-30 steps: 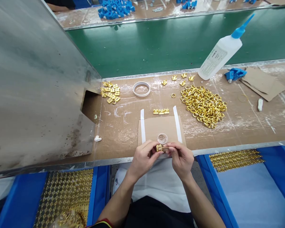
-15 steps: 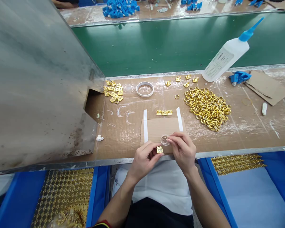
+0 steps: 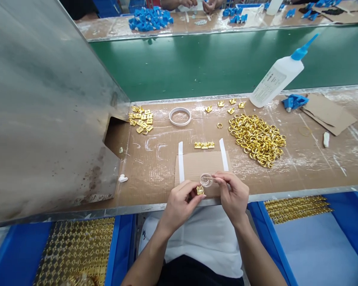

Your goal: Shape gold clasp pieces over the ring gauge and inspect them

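Observation:
Between thumb and fingers, my left hand [image 3: 181,204] pinches a small square gold piece [image 3: 200,190] at the table's front edge. My right hand [image 3: 234,194] is closed on a thin stick [image 3: 210,178], whose tip reaches into a small clear round dish [image 3: 206,180]. The dish sits on a cardboard pad [image 3: 199,162], just behind the gold piece. Beyond the pad is a short row of gold square pieces [image 3: 204,145]. A heap of gold rings [image 3: 256,139] lies to the right, and a cluster of gold square pieces [image 3: 141,119] at the far left.
A white tape roll [image 3: 180,116] lies behind the pad. At the back right stands a tilted white bottle [image 3: 276,81] with a blue nozzle. A metal panel [image 3: 47,107] rises on the left. Blue trays [image 3: 125,234] flank my lap. Another person's hands [image 3: 210,6] show across the divider.
The stick's hand has shifted slightly right and back from the dish, showing more of the stick. The gold piece has turned a little in my left hand. The camera view has tilted upward.

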Tool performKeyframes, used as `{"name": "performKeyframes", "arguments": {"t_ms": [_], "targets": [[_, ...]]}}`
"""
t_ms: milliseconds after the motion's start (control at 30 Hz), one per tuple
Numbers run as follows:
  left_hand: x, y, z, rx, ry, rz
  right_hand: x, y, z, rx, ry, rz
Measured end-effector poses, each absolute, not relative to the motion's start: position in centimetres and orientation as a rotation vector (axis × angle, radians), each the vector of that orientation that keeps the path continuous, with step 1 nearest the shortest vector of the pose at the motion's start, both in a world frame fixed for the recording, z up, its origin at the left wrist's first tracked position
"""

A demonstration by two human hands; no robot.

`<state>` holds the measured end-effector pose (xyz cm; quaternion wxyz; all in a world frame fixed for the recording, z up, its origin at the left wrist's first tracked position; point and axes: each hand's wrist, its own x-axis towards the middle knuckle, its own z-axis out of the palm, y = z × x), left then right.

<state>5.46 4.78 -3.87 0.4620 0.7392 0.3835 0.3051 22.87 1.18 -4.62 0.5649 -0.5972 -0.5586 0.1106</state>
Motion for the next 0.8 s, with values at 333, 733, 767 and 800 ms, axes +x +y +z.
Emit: {"name": "performKeyframes", "arguments": {"t_ms": [333, 733, 767, 800], "targets": [[5.5, 4.8, -4.0, 1.878, 0.951, 0.751, 22.2, 0.1, -5.8, -1.428, -1.054, 0.369], [5.5, 4.6, -4.3, 1.891, 0.924, 0.77, 21.0, -1.2, -6.6, -1.227, -1.14, 0.43], [5.5, 4.6, -4.3, 1.89, 0.925, 0.771, 21.0, -1.2, -6.7, -1.222, -1.161, 0.432], [5.6, 4.6, -4.3, 1.889, 0.926, 0.776, 21.1, -1.3, -6.8, -1.219, -1.178, 0.432]]}}
